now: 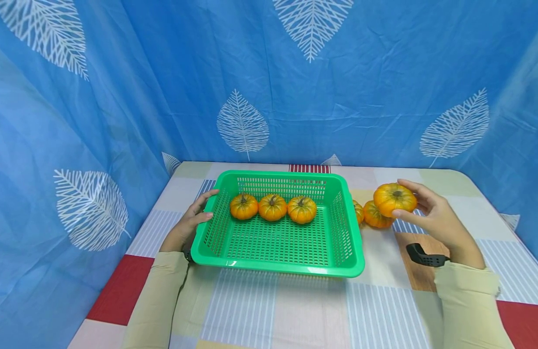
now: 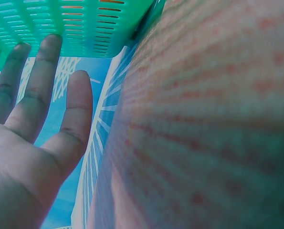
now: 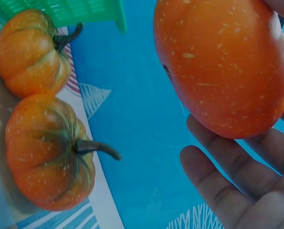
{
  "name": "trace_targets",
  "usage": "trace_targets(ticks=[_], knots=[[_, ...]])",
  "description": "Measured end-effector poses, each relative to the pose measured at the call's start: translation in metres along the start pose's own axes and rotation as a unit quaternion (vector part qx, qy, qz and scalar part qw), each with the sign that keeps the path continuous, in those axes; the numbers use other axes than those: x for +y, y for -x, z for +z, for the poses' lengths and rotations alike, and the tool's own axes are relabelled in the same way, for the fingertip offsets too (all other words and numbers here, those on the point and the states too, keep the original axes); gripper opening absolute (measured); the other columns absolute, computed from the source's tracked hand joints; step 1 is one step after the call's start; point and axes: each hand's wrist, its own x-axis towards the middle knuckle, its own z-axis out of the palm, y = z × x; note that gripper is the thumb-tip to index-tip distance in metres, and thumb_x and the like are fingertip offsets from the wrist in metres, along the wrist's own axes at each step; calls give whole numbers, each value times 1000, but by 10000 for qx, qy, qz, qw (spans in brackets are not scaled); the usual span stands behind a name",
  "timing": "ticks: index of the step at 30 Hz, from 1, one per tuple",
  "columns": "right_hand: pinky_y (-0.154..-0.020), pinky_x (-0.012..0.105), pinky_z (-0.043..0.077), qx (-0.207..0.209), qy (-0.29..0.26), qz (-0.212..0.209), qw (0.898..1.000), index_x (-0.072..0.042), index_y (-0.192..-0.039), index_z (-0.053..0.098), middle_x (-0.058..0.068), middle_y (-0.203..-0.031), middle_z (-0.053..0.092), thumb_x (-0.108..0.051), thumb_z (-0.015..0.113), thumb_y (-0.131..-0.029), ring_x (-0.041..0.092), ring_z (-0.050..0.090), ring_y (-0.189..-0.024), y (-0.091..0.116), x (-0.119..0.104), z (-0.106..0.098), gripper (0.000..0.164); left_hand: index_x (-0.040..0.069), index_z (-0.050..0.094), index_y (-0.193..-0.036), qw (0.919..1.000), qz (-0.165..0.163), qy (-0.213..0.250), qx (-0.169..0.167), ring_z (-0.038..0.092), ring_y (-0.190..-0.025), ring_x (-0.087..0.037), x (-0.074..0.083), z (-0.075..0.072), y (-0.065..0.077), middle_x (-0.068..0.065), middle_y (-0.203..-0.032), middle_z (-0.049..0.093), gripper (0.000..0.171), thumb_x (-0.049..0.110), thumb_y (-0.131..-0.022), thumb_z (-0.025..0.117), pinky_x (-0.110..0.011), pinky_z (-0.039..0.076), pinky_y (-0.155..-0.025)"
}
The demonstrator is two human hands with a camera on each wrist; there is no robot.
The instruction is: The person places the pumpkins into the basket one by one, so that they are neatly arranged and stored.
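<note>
A green plastic basket [image 1: 277,269] holds three small orange pumpkins, the left one [image 1: 244,208], the middle one [image 1: 272,209] and the right one [image 1: 302,211], lined up toward its far side. At the basket's left rim is my left hand [image 1: 186,225]; its straight fingers [image 2: 36,90] reach the slotted wall in the left wrist view. My right hand [image 1: 441,220] grips an orange pumpkin [image 1: 394,201] between thumb and fingers, right of the basket. Just left of and below it, two more pumpkins sit on the table, one [image 3: 51,152] nearer, the other [image 3: 32,52] beside the basket.
A patchwork checked cloth [image 1: 312,305] covers the table. Blue curtains [image 1: 177,63] with white leaf prints hang behind the table and along its sides. A black band [image 1: 426,257] circles the right wrist.
</note>
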Motion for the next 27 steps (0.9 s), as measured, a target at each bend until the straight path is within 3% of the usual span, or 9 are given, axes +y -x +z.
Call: trace_targets(ticks=[4,7,10,13,17,24,27], knots=[[-98,3,43,-120,7,-112,9999,3,-159,49,-27,-141,51,8,77,-94,-8,54,-122,-2,-4,4,70,22,40,-165,10000,16,49,-2,52,-129,-11,-1,0,0,-31,-169,27,64,24,-103,57,-43,41,-108],[-99,4,43,-219,-53,-217,9995,7,-157,48,-27,-142,52,10,77,-93,-9,55,-122,-3,-8,8,70,22,40,-165,10000,24,51,-13,51,-130,-11,-1,0,0,-31,-169,26,64,23,-103,56,-43,41,-109],[-100,4,43,-307,-128,-324,9989,10,-155,48,-25,-142,54,12,76,-92,-7,56,-122,-5,-12,11,70,17,37,-167,10000,-24,-2,7,48,-133,-12,-1,0,0,-30,-171,24,66,22,-103,55,-55,35,-112],[-101,5,43,-369,-180,-412,9983,11,-155,48,-24,-142,55,14,76,-91,-5,57,-122,-6,-17,14,70,15,35,-167,10000,-34,-31,-2,48,-133,-12,-1,0,0,-30,-171,24,67,21,-103,55,-57,34,-112],[-101,6,44,-452,-215,-497,9975,10,-155,48,-24,-145,54,13,77,-90,-5,57,-123,-6,-22,18,72,16,36,-167,10000,-18,-40,-10,49,-132,-12,-1,0,0,-31,-169,26,67,21,-103,55,-54,36,-111],[-103,7,43,-644,-231,-685,9953,11,-155,49,-25,-146,55,14,79,-88,-6,56,-126,-7,-30,24,74,18,37,-167,10000,12,34,-18,53,-127,-11,-2,0,-1,-30,-164,32,67,23,-103,56,-38,44,-105],[-102,7,43,-780,-230,-725,9940,9,-155,50,-25,-146,55,13,81,-87,-7,56,-126,-7,-33,26,75,13,35,-168,10000,-5,1,-5,53,-127,-13,-2,0,-1,-30,-164,33,69,22,-103,55,-42,42,-107]])
